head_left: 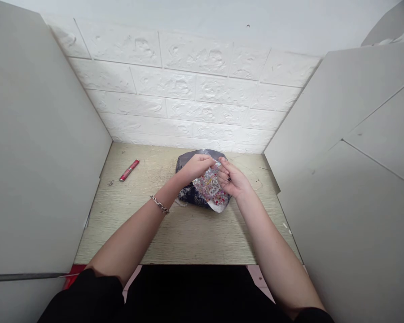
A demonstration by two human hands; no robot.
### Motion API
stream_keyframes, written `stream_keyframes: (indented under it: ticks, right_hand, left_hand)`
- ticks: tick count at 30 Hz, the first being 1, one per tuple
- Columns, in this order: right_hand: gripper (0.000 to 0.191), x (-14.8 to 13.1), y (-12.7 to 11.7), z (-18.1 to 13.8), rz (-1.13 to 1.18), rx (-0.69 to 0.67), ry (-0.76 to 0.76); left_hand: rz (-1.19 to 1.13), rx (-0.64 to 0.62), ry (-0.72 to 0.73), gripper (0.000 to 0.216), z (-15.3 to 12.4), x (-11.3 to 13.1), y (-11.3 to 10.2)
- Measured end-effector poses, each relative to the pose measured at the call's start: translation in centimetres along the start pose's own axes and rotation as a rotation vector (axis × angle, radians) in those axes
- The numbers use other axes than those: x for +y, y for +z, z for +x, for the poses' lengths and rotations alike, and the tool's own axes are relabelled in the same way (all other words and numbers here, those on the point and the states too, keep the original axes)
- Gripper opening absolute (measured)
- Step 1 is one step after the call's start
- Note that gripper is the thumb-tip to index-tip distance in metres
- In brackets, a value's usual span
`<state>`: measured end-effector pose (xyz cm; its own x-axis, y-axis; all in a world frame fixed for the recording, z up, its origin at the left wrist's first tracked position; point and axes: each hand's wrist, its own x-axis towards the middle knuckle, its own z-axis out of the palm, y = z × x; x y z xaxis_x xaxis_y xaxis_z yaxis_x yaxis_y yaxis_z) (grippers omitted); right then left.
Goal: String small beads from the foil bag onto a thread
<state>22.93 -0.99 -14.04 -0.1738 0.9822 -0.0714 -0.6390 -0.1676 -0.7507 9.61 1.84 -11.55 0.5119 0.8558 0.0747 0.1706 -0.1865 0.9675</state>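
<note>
My left hand [194,167] and my right hand [233,179] meet above the middle of a pale wooden table [188,233]. Both pinch the top edge of a small clear plastic bag [210,188] filled with tiny red, pink and white beads. The bag hangs down between my hands, tilted toward me. Right behind and under it sits a dark blue patterned pouch [188,194], partly hidden by my hands. A chain bracelet [160,205] circles my left wrist.
A red tube-shaped item [129,170] lies at the table's far left, with a tiny metal piece [111,182] near it. White panels wall in the table on the left [37,157] and right [350,179]; a white brick-pattern wall [188,98] closes the back.
</note>
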Motion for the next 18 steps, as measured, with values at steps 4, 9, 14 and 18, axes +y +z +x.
stream_keyframes:
  ticks: [4,9,14,18]
  right_hand:
    - [0.026,-0.13,-0.10,-0.06,0.018,0.014,0.057]
    - [0.030,-0.02,-0.20,0.08,0.003,0.045,0.105]
    - [0.032,0.05,-0.28,0.11,-0.036,0.043,0.133]
    - [0.034,0.05,-0.24,0.05,-0.070,0.043,0.151]
  left_hand:
    - [-0.028,-0.013,-0.005,0.020,0.00,0.00,0.03]
    - [-0.030,-0.021,-0.016,0.022,-0.05,0.10,0.15]
    - [-0.026,-0.013,-0.041,0.022,-0.10,0.22,0.16]
    - [-0.015,-0.020,-0.065,0.025,-0.14,0.30,0.13]
